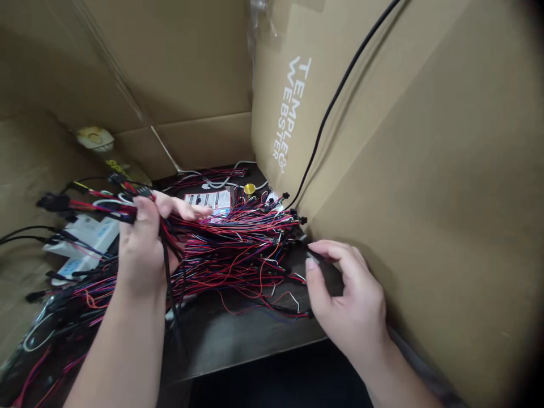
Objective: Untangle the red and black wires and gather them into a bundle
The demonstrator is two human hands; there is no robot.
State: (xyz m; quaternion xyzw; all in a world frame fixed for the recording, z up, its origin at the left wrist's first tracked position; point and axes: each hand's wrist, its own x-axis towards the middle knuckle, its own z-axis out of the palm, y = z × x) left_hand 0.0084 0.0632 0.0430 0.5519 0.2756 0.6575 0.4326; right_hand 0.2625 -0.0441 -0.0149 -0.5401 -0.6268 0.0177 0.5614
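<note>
Many light, limp-looking wires (238,226) — probably best gripped mid-bundle. Left hand (142,241) clasps some; right hand (355,289) is narrowly parted.

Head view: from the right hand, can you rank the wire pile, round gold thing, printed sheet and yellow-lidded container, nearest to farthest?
Measured from the right hand:
1. Wire pile: its right end lies just left of the fingertips.
2. Round gold thing: behind the pile.
3. Printed sheet: left of the gold thing.
4. Yellow-lidded container: far left, at the back.
</note>
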